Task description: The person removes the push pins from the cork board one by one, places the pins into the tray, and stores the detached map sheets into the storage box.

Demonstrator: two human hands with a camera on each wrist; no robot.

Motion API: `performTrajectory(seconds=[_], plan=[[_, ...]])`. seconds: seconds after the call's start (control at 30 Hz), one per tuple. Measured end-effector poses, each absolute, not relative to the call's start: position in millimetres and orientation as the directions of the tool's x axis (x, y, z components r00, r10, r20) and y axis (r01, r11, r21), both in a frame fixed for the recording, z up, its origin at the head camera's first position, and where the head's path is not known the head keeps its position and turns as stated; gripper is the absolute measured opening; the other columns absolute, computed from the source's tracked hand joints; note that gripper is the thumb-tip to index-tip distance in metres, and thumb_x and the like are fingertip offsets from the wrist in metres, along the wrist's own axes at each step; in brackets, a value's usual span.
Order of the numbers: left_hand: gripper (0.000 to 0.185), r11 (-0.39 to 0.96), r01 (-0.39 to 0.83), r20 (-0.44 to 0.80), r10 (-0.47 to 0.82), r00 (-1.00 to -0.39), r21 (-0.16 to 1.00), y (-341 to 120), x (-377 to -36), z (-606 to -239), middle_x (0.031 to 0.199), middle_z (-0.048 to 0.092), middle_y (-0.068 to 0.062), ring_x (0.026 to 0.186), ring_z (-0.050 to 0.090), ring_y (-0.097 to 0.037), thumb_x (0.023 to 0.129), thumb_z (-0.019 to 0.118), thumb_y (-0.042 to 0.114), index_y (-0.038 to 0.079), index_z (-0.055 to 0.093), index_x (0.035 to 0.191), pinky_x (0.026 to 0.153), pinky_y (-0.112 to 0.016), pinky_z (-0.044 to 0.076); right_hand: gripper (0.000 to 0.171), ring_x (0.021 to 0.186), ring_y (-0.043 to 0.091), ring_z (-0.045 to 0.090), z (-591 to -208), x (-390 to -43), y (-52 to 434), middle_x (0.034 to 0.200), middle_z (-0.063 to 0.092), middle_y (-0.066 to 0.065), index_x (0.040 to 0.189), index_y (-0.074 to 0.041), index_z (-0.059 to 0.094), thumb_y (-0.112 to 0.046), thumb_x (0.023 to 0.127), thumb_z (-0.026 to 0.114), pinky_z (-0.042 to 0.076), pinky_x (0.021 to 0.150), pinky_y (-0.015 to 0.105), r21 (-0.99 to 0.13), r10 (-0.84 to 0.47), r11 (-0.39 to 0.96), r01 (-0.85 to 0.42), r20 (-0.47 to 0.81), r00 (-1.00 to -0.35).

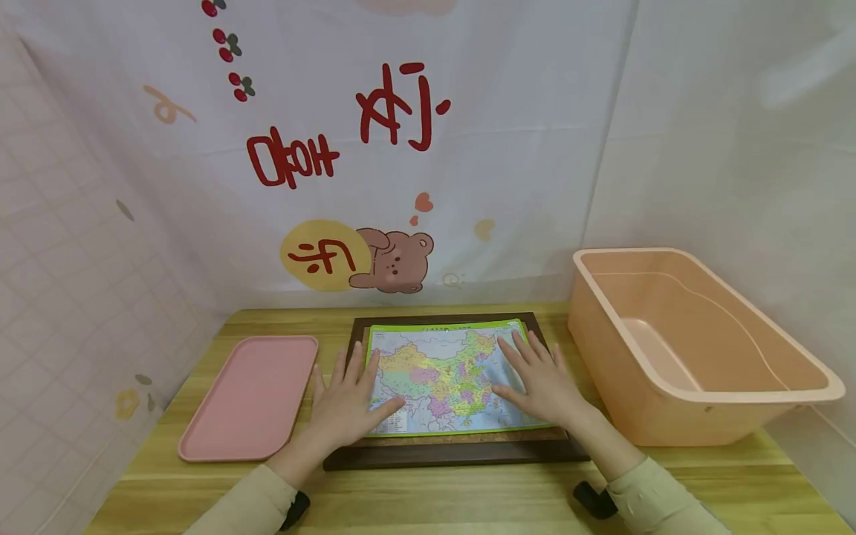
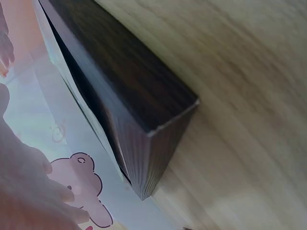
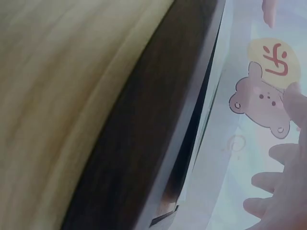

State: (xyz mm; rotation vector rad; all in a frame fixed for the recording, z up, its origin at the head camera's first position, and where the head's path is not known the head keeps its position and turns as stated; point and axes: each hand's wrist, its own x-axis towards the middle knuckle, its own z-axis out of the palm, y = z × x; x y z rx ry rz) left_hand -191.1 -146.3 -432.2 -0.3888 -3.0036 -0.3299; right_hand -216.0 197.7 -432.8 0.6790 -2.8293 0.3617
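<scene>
Left hand [image 1: 348,405] flat, right hand [image 1: 543,383] flat | on map [image 1: 444,375] | print unreadable

In the head view, parts of the colourful printed map sheet with the green border [image 1: 444,371] are covered by the left hand [image 1: 348,405] and the right hand [image 1: 543,383], and the small print on it cannot be read. In both wrist views, only a blurred corner of the dark wooden board [image 2: 139,91] is seen, and the fingers [image 3: 268,184] are cut off by the picture's edge. The peach plastic tub [image 1: 695,386] is partly hidden behind its own near wall.
</scene>
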Motion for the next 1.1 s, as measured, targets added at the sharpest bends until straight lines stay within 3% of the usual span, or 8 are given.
performTrajectory(seconds=[0.17, 0.4, 0.7, 0.9, 1.1], plan=[[0.097, 0.94, 0.267, 0.126, 0.244, -0.961, 0.212, -144.3, -191.6, -432.1, 0.163, 0.006, -0.018, 0.147, 0.0, -0.044, 0.089, 0.049, 0.074, 0.012, 0.022, 0.159, 0.106, -0.075, -0.009, 0.084, 0.146, 0.044, 0.016, -431.8, -218.7, 197.4, 0.159, 0.025, 0.019, 0.156, -0.011, 0.033, -0.055, 0.091, 0.064, 0.01, 0.108, 0.075, -0.191, -0.416, 0.861, -0.472, 0.27, -0.868], [0.095, 0.93, 0.296, 0.176, 0.261, -0.949, 0.219, -138.6, -191.2, -434.6, 0.161, 0.015, -0.02, 0.147, 0.005, -0.043, 0.089, 0.051, 0.073, 0.012, 0.028, 0.157, 0.107, -0.075, -0.005, 0.082, 0.144, 0.043, 0.022, -429.0, -222.7, 194.3, 0.156, 0.032, 0.018, 0.153, -0.01, 0.038, -0.051, 0.089, 0.068, 0.013, 0.108, 0.074, -0.225, -0.4, 0.849, -0.478, 0.318, -0.86], [0.093, 0.915, 0.33, 0.244, 0.273, -0.93, 0.234, -131.5, -190.5, -438.2, 0.16, 0.021, -0.02, 0.147, 0.011, -0.041, 0.088, 0.057, 0.068, 0.008, 0.034, 0.155, 0.108, -0.074, 0.001, 0.077, 0.137, 0.046, 0.035, -429.3, -227.8, 192.3, 0.149, 0.042, 0.022, 0.149, -0.005, 0.044, -0.044, 0.089, 0.072, 0.024, 0.106, 0.072, -0.269, -0.4, 0.819, -0.507, 0.366, -0.84], [0.089, 0.905, 0.363, 0.317, 0.285, -0.905, 0.223, -124.0, -192.8, -438.2, 0.154, 0.035, -0.02, 0.143, 0.024, -0.043, 0.087, 0.06, 0.066, 0.007, 0.041, 0.151, 0.108, -0.074, 0.01, 0.074, 0.137, 0.048, 0.035, -430.6, -228.2, 187.1, 0.148, 0.043, 0.023, 0.148, -0.003, 0.044, -0.041, 0.091, 0.071, 0.023, 0.108, 0.069, -0.324, -0.435, 0.788, -0.523, 0.31, -0.846], [0.086, 0.888, 0.392, 0.347, 0.299, -0.889, 0.239, -113.2, -195.7, -433.3, 0.151, 0.04, -0.02, 0.14, 0.032, -0.044, 0.088, 0.062, 0.063, 0.005, 0.044, 0.149, 0.109, -0.073, 0.011, 0.071, 0.135, 0.049, 0.037, -435.0, -224.5, 181.7, 0.147, 0.045, 0.023, 0.148, -0.004, 0.045, -0.039, 0.091, 0.071, 0.025, 0.107, 0.07, -0.328, -0.458, 0.784, -0.526, 0.267, -0.848]])
